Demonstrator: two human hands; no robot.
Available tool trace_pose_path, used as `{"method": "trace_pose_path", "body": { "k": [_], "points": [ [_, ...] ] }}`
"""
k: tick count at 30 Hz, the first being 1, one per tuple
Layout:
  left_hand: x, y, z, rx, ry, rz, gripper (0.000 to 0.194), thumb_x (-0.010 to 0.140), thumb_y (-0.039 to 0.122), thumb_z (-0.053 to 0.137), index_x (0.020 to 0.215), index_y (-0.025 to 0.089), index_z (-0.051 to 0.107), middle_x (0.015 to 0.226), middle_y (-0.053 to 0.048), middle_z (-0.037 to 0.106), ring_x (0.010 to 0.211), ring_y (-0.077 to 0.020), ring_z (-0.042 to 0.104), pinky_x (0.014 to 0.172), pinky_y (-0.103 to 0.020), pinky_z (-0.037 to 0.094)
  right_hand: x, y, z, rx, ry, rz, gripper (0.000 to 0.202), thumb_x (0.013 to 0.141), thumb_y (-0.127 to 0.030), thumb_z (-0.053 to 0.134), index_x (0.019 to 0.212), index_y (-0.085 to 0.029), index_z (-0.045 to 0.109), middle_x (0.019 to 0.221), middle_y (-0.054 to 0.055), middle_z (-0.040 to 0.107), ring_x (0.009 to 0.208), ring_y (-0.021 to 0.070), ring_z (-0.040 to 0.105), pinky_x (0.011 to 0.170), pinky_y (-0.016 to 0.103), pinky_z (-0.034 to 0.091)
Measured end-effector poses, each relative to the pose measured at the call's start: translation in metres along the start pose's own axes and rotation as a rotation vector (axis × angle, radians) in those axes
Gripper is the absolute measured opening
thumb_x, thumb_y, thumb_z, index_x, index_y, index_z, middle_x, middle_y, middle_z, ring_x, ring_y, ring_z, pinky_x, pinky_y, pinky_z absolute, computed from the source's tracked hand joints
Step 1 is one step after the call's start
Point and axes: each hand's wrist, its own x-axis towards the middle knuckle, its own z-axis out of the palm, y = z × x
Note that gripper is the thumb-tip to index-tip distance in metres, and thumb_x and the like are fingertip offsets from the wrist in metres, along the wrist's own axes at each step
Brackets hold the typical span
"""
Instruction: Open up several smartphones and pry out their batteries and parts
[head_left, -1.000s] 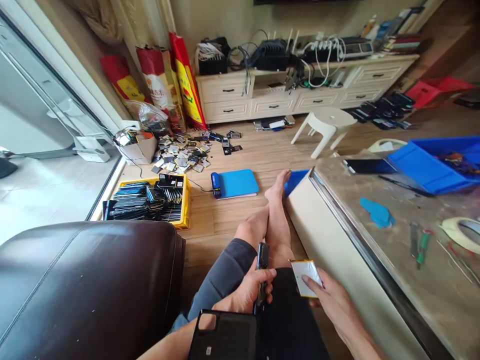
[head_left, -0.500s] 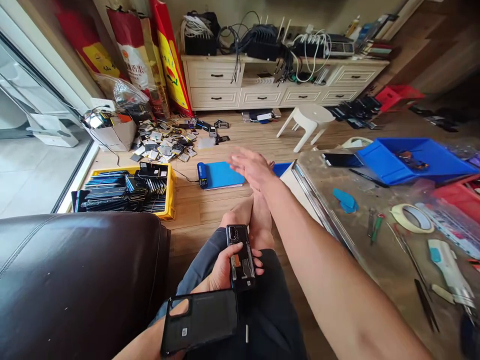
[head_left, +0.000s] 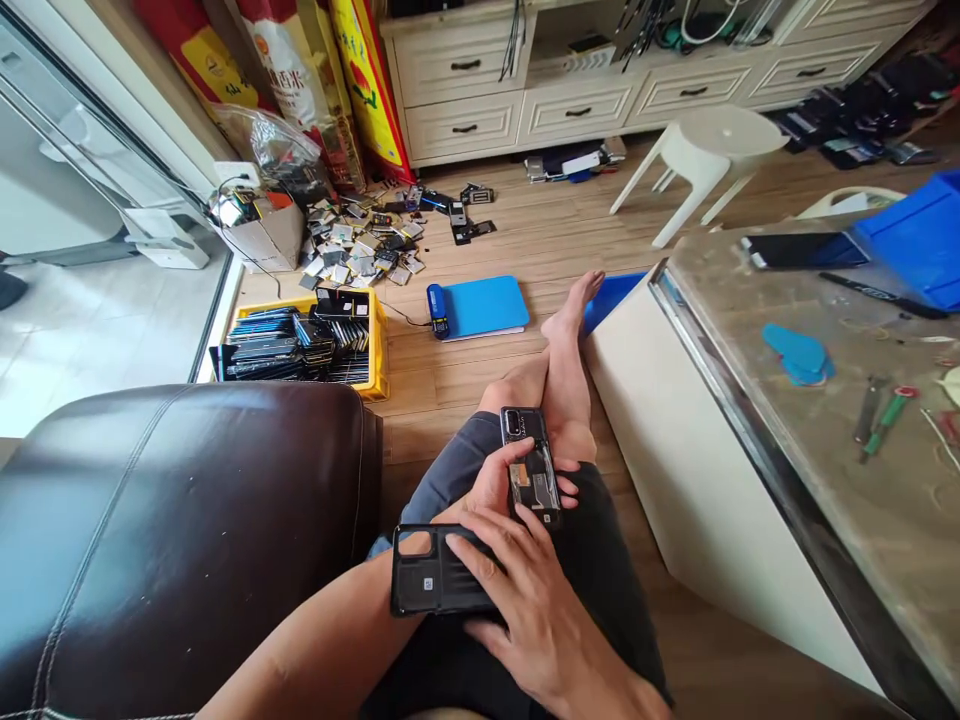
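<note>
My left hand (head_left: 491, 485) is closed around a smartphone with its back off (head_left: 534, 490), the inner parts showing, over my lap. A black phone back cover (head_left: 427, 585) with a camera cutout lies across my left wrist and forearm. Over the right part of this cover is my right hand (head_left: 529, 590), fingers spread and stretched across it, thumb near its lower edge. That hand hides the cover's right end; whether it grips it is not shown.
To my right stands a worktable (head_left: 720, 310) with a phone (head_left: 806, 250), a green-handled screwdriver (head_left: 889, 422) and a blue bin (head_left: 919, 235). On the floor are a yellow crate (head_left: 379, 345) of phones, a blue folder-like pad (head_left: 487, 305), a battery pile (head_left: 364, 240) and a white stool (head_left: 712, 150).
My right hand has come back from its forward reach down onto the back cover. The view has tilted down and turned slightly left. My left hand still holds the phone.
</note>
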Motion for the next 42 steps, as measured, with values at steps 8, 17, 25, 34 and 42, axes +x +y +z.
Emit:
{"method": "trace_pose_path", "body": {
  "k": [8, 17, 25, 34, 42],
  "points": [
    [0.016, -0.003, 0.003, -0.016, -0.162, -0.020, 0.077, 0.092, 0.076, 0.051, 0.124, 0.009, 0.070, 0.101, -0.018, 0.080, 0.085, -0.0309, 0.077, 0.079, -0.039, 0.060, -0.008, 0.016, -0.001, 0.199, 0.532, 0.460, 0.023, 0.100, -0.030, 0.059, 0.118, -0.025, 0.073, 0.112, 0.007, 0.079, 0.102, 0.0244, 0.077, 0.089, 0.034, 0.063],
    [0.006, -0.007, 0.017, -0.034, 0.010, -0.074, 0.089, 0.095, 0.080, 0.031, 0.129, 0.007, 0.070, 0.106, -0.018, 0.080, 0.106, -0.0305, 0.076, 0.101, -0.041, 0.056, -0.009, 0.049, -0.013, 0.310, 0.680, 0.789, 0.061, 0.098, -0.061, 0.048, 0.135, -0.017, 0.068, 0.136, 0.016, 0.072, 0.126, 0.0326, 0.068, 0.101, 0.044, 0.059],
    [0.012, -0.012, 0.008, -0.027, -0.007, -0.095, 0.085, 0.094, 0.080, 0.035, 0.133, 0.012, 0.069, 0.110, -0.017, 0.080, 0.106, -0.0314, 0.076, 0.099, -0.043, 0.058, -0.003, 0.061, -0.007, 0.226, 0.634, 0.771, 0.050, 0.098, -0.054, 0.051, 0.126, -0.019, 0.071, 0.122, 0.015, 0.078, 0.111, 0.0315, 0.075, 0.092, 0.042, 0.061],
    [0.008, -0.009, 0.017, 0.005, 0.036, -0.111, 0.082, 0.099, 0.074, 0.033, 0.130, 0.007, 0.069, 0.105, -0.020, 0.080, 0.102, -0.0321, 0.077, 0.094, -0.043, 0.060, -0.001, 0.059, -0.009, -0.042, 0.636, 0.822, 0.044, 0.094, -0.058, 0.054, 0.108, -0.019, 0.071, 0.097, 0.011, 0.076, 0.079, 0.0258, 0.071, 0.072, 0.037, 0.055],
    [0.015, -0.010, 0.007, -0.001, 0.015, -0.115, 0.077, 0.096, 0.074, 0.044, 0.129, 0.009, 0.069, 0.103, -0.019, 0.081, 0.100, -0.0325, 0.078, 0.093, -0.043, 0.061, -0.003, 0.058, -0.012, 0.132, 0.713, 0.813, 0.035, 0.091, -0.055, 0.061, 0.098, -0.022, 0.070, 0.087, 0.007, 0.076, 0.075, 0.0239, 0.070, 0.074, 0.036, 0.056]
  ]
}}
